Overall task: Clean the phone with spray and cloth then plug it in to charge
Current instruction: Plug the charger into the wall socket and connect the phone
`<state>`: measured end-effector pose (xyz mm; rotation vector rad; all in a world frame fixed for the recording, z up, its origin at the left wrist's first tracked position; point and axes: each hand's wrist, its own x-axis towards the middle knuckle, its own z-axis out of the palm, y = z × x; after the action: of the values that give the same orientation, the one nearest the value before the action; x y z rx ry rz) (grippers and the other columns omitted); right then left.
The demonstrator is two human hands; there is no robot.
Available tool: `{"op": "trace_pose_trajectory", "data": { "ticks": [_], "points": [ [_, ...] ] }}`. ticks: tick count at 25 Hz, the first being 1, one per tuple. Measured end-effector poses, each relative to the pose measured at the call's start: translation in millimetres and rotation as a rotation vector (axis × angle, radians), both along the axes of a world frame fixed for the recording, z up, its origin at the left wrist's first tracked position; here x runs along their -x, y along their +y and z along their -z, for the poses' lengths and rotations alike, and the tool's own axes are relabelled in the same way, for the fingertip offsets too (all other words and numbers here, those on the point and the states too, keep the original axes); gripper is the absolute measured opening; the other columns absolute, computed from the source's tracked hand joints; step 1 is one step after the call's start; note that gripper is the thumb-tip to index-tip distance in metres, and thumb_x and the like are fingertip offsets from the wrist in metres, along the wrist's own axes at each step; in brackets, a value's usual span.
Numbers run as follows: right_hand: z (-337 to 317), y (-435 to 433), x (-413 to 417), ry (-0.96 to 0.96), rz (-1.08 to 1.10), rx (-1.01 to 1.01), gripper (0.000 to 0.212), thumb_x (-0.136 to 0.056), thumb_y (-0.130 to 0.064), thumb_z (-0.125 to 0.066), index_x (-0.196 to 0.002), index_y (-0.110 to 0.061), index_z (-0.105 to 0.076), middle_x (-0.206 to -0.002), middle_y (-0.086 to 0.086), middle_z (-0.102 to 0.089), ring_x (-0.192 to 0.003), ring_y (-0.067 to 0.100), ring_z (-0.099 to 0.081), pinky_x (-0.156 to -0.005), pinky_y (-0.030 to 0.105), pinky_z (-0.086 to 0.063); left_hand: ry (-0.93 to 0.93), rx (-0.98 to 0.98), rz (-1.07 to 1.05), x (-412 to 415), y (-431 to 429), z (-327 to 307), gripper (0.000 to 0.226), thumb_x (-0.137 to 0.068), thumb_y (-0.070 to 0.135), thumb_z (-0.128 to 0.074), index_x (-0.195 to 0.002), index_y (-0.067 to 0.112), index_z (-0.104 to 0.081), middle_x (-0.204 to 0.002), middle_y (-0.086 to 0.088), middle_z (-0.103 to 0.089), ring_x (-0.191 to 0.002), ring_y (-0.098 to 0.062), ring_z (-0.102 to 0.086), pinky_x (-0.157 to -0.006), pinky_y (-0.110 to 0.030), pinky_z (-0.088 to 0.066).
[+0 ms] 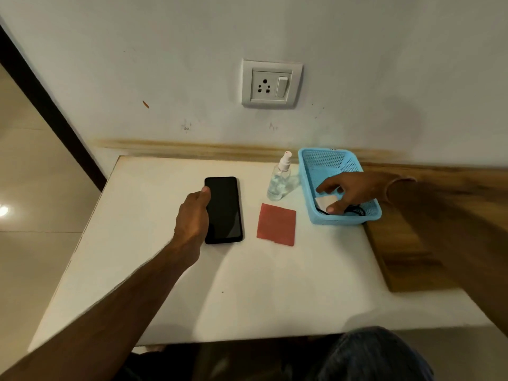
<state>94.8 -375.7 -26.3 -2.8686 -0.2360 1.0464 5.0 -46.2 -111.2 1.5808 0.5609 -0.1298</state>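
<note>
White wall; pale tiled floor; white table

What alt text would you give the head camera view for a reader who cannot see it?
A person's left hand grips a black phone on a white table while the right hand reaches into a blue basket. A spray bottle and red cloth sit between them, below a wall socket.

black phone, red cloth, clear spray bottle, blue mesh basket, white table

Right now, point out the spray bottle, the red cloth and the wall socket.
spray bottle [278, 185]: head view, clear body.
red cloth [277, 224]: head view, its centre.
wall socket [264, 87]: head view, between pin holes.
</note>
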Motion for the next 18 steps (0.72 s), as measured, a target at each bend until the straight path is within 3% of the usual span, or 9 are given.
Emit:
{"op": "trace_pose_trajectory", "data": {
  "ticks": [3,7,10,14,18],
  "points": [
    [12,0,-5,0.025,-0.037,0.023,0.069,-0.081,-0.042,-0.076,-0.141,-0.029,-0.046,-0.138,-0.003,-0.051,-0.123,0.017,-0.05,-0.104,0.031,-0.039,-0.032,-0.058,0.01,6,-3,0,0.06,-0.093,0.06,-0.036,-0.124,0.013,-0.057,-0.123,-0.009,-0.062,-0.115,-0.033,-0.058,-0.106,-0.055,-0.043],
    [26,-6,-5,-0.031,-0.061,0.018,0.058,-0.082,-0.041,-0.075,-0.132,-0.027,-0.049,-0.123,-0.003,-0.058,-0.1,0.013,-0.057,-0.087,0.027,-0.047,-0.092,-0.116,-0.006,10,-6,6,0.047,-0.103,0.051,-0.039,-0.128,0.017,-0.057,-0.115,0.001,-0.06,-0.109,-0.024,-0.057,-0.089,-0.038,-0.044],
    [33,-10,-4,-0.048,-0.057,-0.028,0.055,-0.082,-0.039,-0.076,-0.128,-0.027,-0.048,-0.125,-0.002,-0.059,-0.105,0.016,-0.057,-0.093,0.033,-0.05,-0.107,-0.135,-0.007,9,-9,10,0.046,-0.104,0.048,-0.041,-0.132,0.015,-0.057,-0.118,-0.001,-0.061,-0.108,-0.023,-0.057,-0.085,-0.034,-0.04],
    [43,-11,3,-0.165,-0.075,-0.126,0.066,-0.082,-0.032,-0.076,-0.139,-0.025,-0.044,-0.135,-0.004,-0.05,-0.121,0.02,-0.05,-0.101,0.032,-0.04,-0.125,-0.149,-0.022,8,-10,11,0.046,-0.104,0.046,-0.042,-0.136,0.015,-0.056,-0.135,-0.01,-0.056,-0.12,-0.029,-0.055,-0.1,-0.045,-0.047],
    [50,-13,9,-0.283,-0.107,-0.245,0.056,-0.079,-0.03,-0.079,-0.126,-0.029,-0.049,-0.125,-0.005,-0.057,-0.116,0.019,-0.054,-0.096,0.029,-0.039,-0.121,-0.171,-0.047,10,-11,7,0.044,-0.104,0.047,-0.042,-0.138,0.021,-0.054,-0.146,-0.007,-0.043,-0.131,-0.028,-0.046,-0.111,-0.051,-0.039]
  ]
}}
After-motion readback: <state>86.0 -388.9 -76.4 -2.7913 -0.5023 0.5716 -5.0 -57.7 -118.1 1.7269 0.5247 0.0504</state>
